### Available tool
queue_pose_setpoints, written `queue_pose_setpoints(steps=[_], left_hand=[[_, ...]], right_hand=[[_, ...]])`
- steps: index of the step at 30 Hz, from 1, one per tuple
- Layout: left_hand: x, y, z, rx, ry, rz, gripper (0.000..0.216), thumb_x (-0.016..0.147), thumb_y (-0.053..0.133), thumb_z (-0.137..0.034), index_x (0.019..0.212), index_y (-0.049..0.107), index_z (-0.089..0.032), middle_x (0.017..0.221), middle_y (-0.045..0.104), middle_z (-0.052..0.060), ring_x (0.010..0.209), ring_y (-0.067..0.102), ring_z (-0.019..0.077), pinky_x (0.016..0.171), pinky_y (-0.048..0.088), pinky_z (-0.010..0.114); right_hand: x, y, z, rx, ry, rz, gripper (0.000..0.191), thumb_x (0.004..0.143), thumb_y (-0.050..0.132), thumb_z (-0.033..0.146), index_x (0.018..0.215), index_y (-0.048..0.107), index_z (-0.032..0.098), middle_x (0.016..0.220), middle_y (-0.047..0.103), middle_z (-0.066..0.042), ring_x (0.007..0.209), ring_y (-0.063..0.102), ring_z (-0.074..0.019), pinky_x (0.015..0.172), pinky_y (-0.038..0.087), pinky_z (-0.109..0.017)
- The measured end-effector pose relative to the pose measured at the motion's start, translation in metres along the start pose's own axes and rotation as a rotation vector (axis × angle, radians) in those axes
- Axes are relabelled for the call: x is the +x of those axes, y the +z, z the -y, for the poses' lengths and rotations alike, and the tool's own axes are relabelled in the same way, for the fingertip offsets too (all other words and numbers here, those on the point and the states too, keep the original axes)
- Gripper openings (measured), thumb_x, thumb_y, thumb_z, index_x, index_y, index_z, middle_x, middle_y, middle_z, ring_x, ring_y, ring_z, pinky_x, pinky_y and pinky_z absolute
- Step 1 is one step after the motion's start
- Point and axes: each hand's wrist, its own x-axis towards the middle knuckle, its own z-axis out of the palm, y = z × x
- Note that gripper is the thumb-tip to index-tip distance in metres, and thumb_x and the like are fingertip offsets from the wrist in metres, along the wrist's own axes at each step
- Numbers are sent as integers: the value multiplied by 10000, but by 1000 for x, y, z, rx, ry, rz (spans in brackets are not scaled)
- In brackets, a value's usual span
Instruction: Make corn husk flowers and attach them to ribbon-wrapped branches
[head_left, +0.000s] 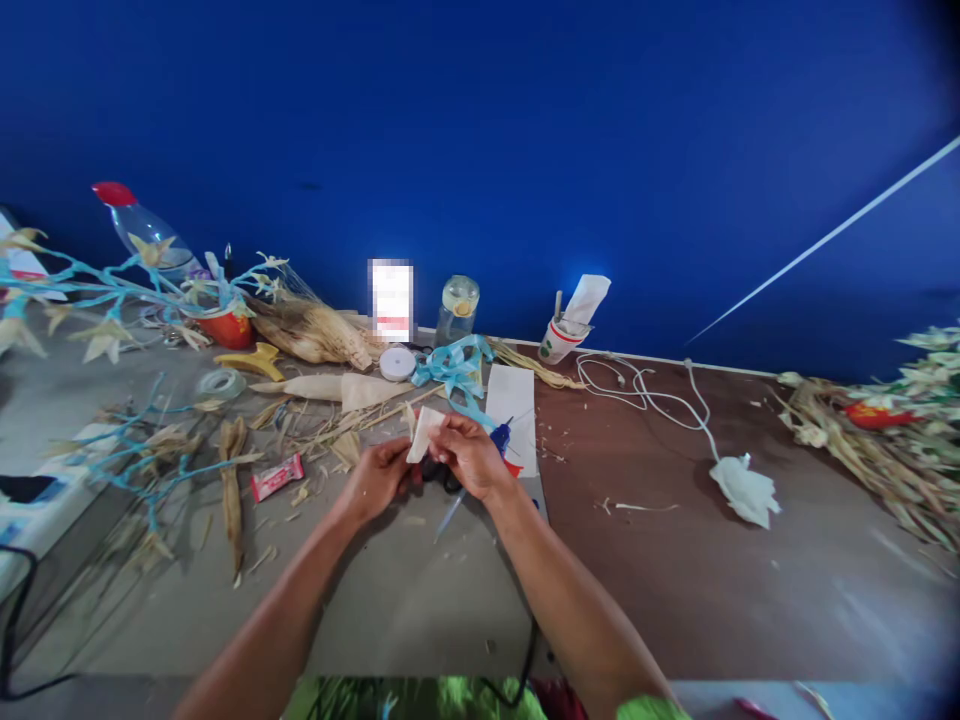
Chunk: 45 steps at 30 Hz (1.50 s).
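Note:
My left hand and my right hand meet over the grey mat, both pinching one pale piece of corn husk that stands up between the fingertips. Under the hands lie a blue glue gun and a dark object that my hands mostly hide. A white paper sheet lies just beyond my right hand, with a light blue ribbon bow behind it.
Dried husks and a branch wrapped in blue crowd the left side, with a pink wrapper, tape rolls, a jar and a paper cup. A white cable and white husk flower lie on the brown tabletop; more husks sit far right.

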Motion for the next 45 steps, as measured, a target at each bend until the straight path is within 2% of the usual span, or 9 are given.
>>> queue_pose_setpoints(steps=[6, 10, 13, 16, 20, 22, 32, 39, 45], left_hand=[[-3, 1, 5, 116, -11, 28, 298, 747, 576, -344, 523, 611, -152, 393, 470, -14, 345, 350, 78, 375, 245, 203], [-3, 1, 6, 177, 32, -14, 212, 727, 586, -303, 589, 654, -158, 425, 494, -17, 387, 378, 93, 395, 256, 206], [1, -3, 6, 162, 113, -147, 135, 663, 638, -257, 745, 696, -168, 543, 577, -9, 466, 420, 105, 434, 288, 201], [6, -11, 6, 72, 147, -311, 294, 621, 672, -259, 901, 688, -170, 710, 623, 10, 494, 429, 98, 459, 310, 206], [9, -20, 4, 29, 195, -542, 178, 668, 629, -263, 819, 654, -173, 594, 511, -33, 495, 390, 91, 478, 295, 202], [8, -23, 4, 17, 230, -587, 126, 693, 607, -257, 784, 635, -176, 562, 476, -40, 521, 403, 99, 501, 308, 205], [5, -21, 1, -222, 202, -611, 91, 725, 564, -284, 738, 543, -196, 573, 471, -47, 504, 415, 86, 457, 301, 191], [7, -21, 2, -201, 230, -623, 155, 775, 533, -342, 728, 495, -200, 566, 442, -54, 488, 375, 83, 449, 274, 198], [4, -19, 2, -8, 275, -568, 266, 818, 464, -330, 588, 469, -196, 530, 413, -32, 497, 353, 102, 484, 281, 220]], right_hand=[[-1, 1, -1, -207, -5, -44, 247, 624, 708, 394, 588, 617, 167, 558, 495, 45, 485, 350, -65, 473, 291, -215], [2, -4, -6, -360, -70, -105, 221, 675, 658, 376, 608, 629, 167, 537, 478, 42, 523, 390, -88, 501, 317, -222], [3, -8, -5, -421, -105, -176, 233, 695, 629, 362, 561, 574, 179, 492, 428, 53, 505, 361, -90, 502, 298, -229], [5, -8, -1, -428, -90, -259, 265, 682, 624, 375, 532, 510, 188, 459, 382, 69, 465, 318, -82, 484, 264, -234], [14, -5, 0, -532, -49, -246, 235, 662, 607, 366, 532, 531, 185, 443, 374, 75, 451, 310, -79, 470, 249, -230], [23, -3, -4, -632, -35, -206, 220, 653, 599, 348, 521, 545, 181, 442, 388, 73, 454, 324, -78, 470, 256, -224], [51, 9, -31, -864, -21, -190, 215, 632, 593, 278, 454, 516, 187, 419, 406, 76, 463, 384, -85, 490, 284, -210], [45, 12, -21, -847, -183, -205, 186, 649, 600, 225, 490, 509, 192, 726, 598, 0, 795, 534, -155, 759, 389, -266], [30, 3, -14, -656, -166, -254, 164, 698, 562, 340, 631, 579, 191, 589, 519, 16, 661, 509, -152, 605, 389, -245]])
